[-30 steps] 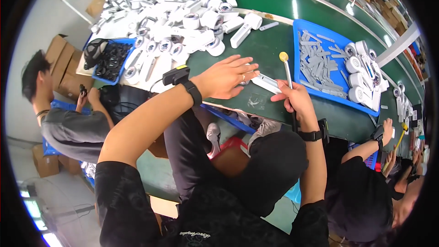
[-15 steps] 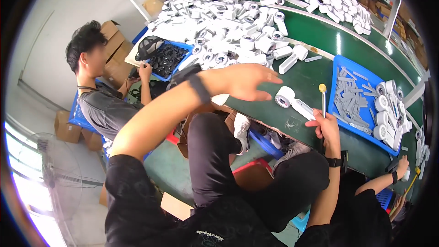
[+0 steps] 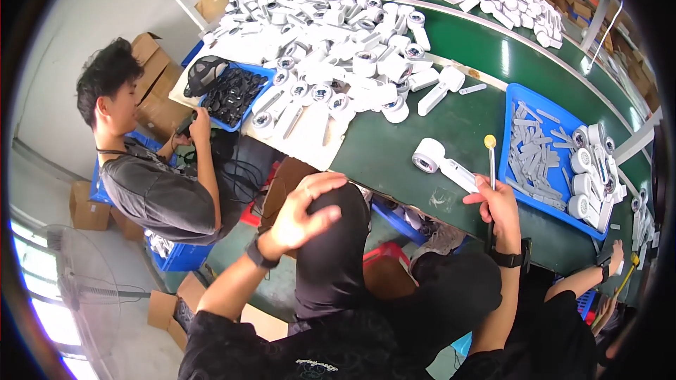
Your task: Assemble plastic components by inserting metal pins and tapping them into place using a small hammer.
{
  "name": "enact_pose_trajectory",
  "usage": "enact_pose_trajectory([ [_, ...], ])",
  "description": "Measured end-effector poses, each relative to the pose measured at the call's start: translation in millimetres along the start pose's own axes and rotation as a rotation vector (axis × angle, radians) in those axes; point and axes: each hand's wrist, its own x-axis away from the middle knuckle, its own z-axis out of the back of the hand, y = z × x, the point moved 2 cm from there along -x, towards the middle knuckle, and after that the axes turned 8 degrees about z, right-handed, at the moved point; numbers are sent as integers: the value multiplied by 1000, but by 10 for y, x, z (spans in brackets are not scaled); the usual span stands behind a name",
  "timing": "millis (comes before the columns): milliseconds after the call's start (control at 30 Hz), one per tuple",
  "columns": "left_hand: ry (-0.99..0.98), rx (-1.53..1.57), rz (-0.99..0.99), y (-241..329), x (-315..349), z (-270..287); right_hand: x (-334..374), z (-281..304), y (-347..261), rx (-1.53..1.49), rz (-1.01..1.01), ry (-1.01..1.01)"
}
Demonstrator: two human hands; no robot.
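Raised over my knee, my left hand is empty, with its fingers apart. My right hand is closed around a small mallet with a thin metal shaft and a round yellow head pointing up. A white handheld fan lies on the green table, its handle reaching to the fingers of my right hand. Whether those fingers press on the handle is hard to tell. Right of that hand, a blue tray holds grey strips and several white fans.
A large heap of white fans covers the far left of the table. A person sits at the left beside a blue bin of black parts. Another person's hand is at the right edge. A floor fan stands lower left.
My left hand has drawn back from above the table to over my knee. My right hand keeps the mallet and has barely moved. The fan lies in the same place.
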Motion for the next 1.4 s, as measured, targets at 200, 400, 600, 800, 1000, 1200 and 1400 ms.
enact_pose_trajectory([
  [200,169,-368,-334,14,557,-249,4,-38,-11,-42,-18,-30],
  [400,144,174,-69,162,-234,401,111,2,-36,-35,-30,21],
  [600,-76,-341,-630,167,-1534,-350,80,-64,-61,-20,-50,25],
  [800,-246,-303,-797,229,-2144,-1165,108,-66,-109,-62,-96,70],
  [1000,-254,-226,-872,122,-2213,-1423,162,-116,-136,-76,-107,94],
  [1200,-255,-330,-907,178,-2253,-1515,123,-109,-108,-128,-133,85],
  [1400,-276,-318,-877,235,-2221,-1551,122,-91,-39,-133,-161,68],
])
